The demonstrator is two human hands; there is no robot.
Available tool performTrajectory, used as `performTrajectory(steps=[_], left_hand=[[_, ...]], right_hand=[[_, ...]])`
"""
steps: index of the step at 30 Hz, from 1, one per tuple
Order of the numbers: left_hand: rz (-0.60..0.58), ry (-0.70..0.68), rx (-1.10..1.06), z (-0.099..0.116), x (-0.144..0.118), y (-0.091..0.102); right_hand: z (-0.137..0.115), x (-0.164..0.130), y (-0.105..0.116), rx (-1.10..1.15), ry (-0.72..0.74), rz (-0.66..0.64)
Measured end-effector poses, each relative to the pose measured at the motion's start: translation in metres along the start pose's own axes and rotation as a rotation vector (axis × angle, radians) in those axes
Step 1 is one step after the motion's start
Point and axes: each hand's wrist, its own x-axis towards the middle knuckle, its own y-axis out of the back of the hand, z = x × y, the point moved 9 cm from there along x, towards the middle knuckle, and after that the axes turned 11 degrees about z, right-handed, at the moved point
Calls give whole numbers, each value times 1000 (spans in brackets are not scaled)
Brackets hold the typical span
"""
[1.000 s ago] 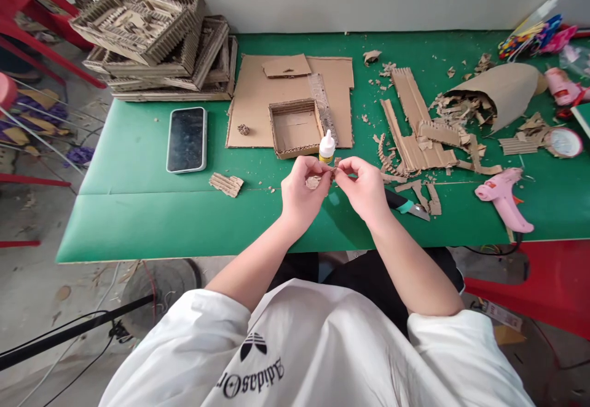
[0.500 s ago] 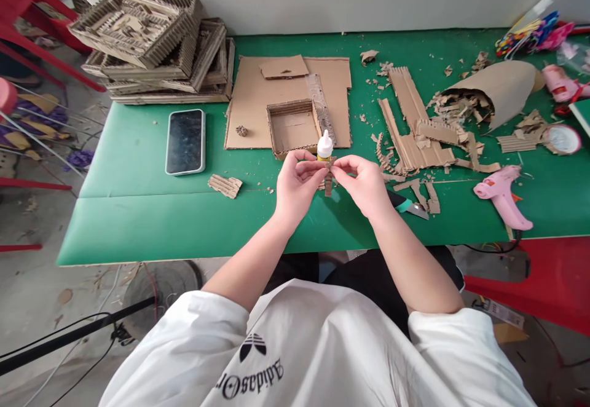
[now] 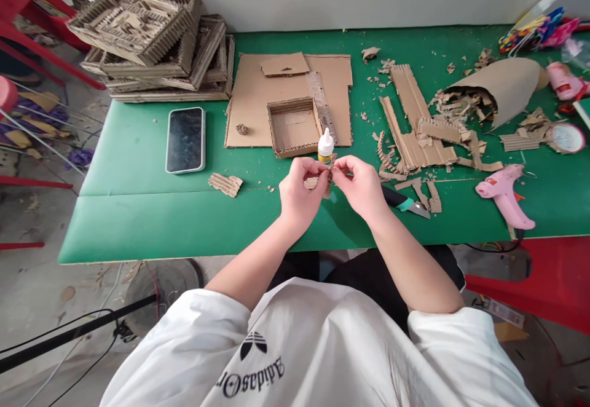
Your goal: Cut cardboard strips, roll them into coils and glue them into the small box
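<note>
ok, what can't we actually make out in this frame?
- Head view: the cardboard strip is mostly covered by the left hand and right hand; its shape is unclear.
- The glue bottle label is too small to read.
- The utility knife handle is hidden behind the right hand.

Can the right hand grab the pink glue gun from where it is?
Probably yes. The glue gun lies in the open on the table, right of the right hand. But that hand is pinching a cardboard strip now.
</note>
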Motion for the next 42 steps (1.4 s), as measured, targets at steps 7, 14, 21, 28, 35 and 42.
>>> performTrajectory(steps=[7, 14, 21, 28, 35, 42], left_hand=[[-55, 164, -171, -8, 4, -5], [-103, 291, -227, -17, 9, -10], [-128, 304, -83, -26, 7, -11], [-148, 50, 140, -9, 8, -11], [-139, -204, 171, 13, 2, -12], [-107, 322, -180, -30, 8, -14]], right_hand=[[21, 2, -10, 357, -256, -91], [2, 6, 9, 37, 31, 44], [-7, 2, 10, -44, 81, 46], [0, 2, 7, -68, 48, 36], [26, 4, -9, 309, -253, -77], [13, 6, 1, 137, -76, -39]])
